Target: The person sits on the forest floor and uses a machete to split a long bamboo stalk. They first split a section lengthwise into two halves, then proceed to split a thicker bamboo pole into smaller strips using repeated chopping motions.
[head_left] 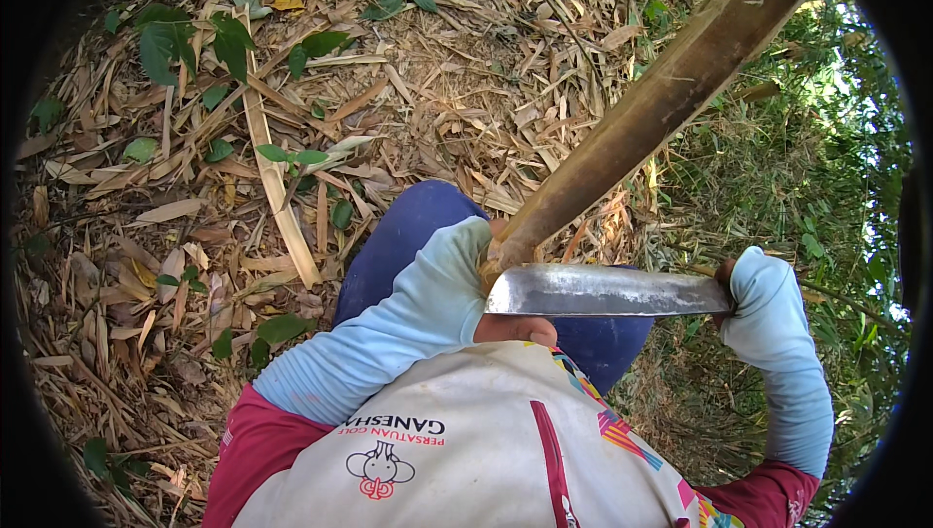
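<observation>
A long brown bamboo pole (641,115) slants from the upper right down to my lap. Its near end lies at my left hand (517,330), which is closed round it. The blade partly covers this grip, and only some fingers show. My right hand (724,287) is wrapped round the handle end of a machete (607,292). The broad steel blade lies level across my lap, its tip over my left hand and just below the pole's end. Most of the handle is hidden by my right hand and its pale blue sleeve.
Dry leaves and bamboo shavings (437,110) cover the ground ahead and to the left. A pale split strip (277,178) lies among green-leaved seedlings (165,40). Green undergrowth (797,178) grows on the right. My bent leg in blue trousers (408,222) is under the left forearm.
</observation>
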Demonstrator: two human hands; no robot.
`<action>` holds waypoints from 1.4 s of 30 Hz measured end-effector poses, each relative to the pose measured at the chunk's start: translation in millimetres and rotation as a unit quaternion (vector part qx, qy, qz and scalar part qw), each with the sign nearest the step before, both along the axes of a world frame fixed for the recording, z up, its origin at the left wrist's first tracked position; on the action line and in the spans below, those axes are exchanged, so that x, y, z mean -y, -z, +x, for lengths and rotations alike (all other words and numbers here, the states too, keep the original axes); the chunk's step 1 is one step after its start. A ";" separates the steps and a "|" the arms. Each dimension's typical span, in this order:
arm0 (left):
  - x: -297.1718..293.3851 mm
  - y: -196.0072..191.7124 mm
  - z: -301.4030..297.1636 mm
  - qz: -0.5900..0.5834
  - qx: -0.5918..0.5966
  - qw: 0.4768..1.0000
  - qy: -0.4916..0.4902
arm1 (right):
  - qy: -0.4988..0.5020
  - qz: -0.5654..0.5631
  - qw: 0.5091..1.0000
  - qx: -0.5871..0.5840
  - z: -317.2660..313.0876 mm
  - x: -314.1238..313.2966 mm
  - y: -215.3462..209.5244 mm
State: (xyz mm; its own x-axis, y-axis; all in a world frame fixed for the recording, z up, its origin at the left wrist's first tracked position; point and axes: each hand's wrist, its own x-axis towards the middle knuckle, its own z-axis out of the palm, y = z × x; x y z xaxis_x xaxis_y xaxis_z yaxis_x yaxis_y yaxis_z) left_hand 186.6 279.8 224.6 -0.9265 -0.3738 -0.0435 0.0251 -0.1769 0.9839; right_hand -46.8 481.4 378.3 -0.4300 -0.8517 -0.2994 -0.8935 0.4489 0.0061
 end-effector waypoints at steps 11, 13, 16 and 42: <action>-1.8 -13.7 5.7 0.070 0.032 0.997 0.004 | -0.038 0.000 0.999 -0.026 1.7 -3.5 -8.4; -1.0 -10.5 6.3 0.036 0.022 0.999 0.001 | -0.029 -0.001 0.999 -0.026 0.5 -5.7 -9.9; -0.9 -10.6 7.3 -0.005 0.018 1.000 -0.004 | -0.031 0.015 0.998 -0.051 2.2 -1.5 -15.1; 4.2 10.7 -0.5 0.034 -0.005 0.995 -0.092 | 0.065 0.015 0.997 -0.043 20.4 0.9 20.7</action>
